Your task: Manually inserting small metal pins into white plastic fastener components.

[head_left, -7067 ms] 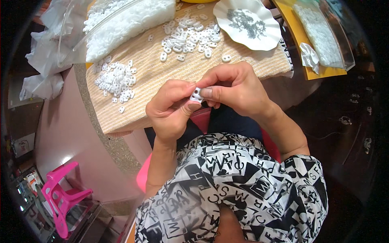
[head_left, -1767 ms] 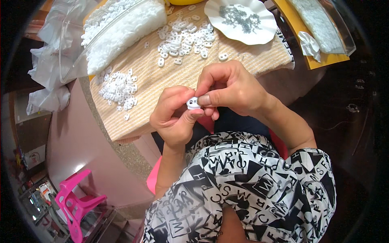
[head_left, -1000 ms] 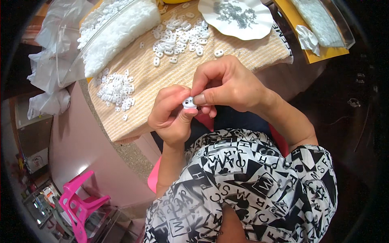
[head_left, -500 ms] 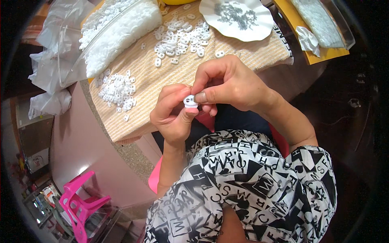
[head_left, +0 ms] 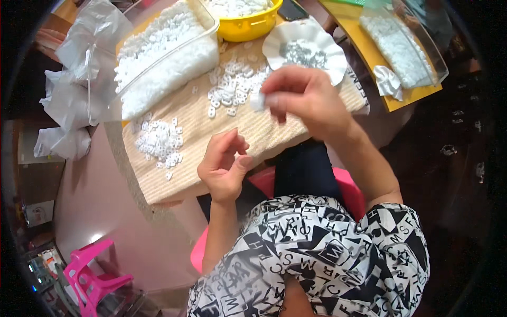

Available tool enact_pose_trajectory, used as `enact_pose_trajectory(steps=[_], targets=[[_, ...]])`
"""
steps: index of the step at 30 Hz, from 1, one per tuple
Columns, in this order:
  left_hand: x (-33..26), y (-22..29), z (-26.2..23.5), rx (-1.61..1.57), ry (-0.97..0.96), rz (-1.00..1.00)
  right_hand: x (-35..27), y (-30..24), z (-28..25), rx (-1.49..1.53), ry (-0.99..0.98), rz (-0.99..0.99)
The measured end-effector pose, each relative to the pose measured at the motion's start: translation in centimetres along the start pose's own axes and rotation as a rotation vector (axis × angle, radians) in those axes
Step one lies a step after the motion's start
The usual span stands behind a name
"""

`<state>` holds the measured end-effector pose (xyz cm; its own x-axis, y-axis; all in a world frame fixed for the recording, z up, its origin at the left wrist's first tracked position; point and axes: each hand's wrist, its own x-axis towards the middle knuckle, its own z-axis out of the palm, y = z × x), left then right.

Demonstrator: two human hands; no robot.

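Already the right hand (head_left: 309, 100) is pinching a small white plastic piece (head_left: 257, 101) above the woven mat (head_left: 200, 153), while the left hand (head_left: 224, 166) is hanging empty, fingers half-curled. Two loose piles, at eleven (head_left: 232, 87) and nine o'clock (head_left: 158, 140), are still waiting.

Black-and-white letter-print top (head_left: 327, 253), bare forearms

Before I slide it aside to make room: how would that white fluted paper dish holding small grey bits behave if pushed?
The white fluted paper dish looks thin, so probably light and easily slid on the woven beige mat. Its crimped rim may buckle under a fingertip. The small grey bits lie loose and could spill out.
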<state>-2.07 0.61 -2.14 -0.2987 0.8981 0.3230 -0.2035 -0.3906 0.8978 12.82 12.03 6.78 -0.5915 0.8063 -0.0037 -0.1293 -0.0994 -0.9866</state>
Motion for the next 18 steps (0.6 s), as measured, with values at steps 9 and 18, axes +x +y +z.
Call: enact_pose_trajectory(steps=[9, 18], targets=[[1.4, -0.5, -0.3, 0.493, 0.002, -0.064, 15.8, -4.0, -7.7, -1.317, 0.405, -0.685], [4.0, 0.5, -4.6, 0.944, 0.206, 0.041, 9.6, -0.6, -9.2, -1.563, 0.139, -0.364]])
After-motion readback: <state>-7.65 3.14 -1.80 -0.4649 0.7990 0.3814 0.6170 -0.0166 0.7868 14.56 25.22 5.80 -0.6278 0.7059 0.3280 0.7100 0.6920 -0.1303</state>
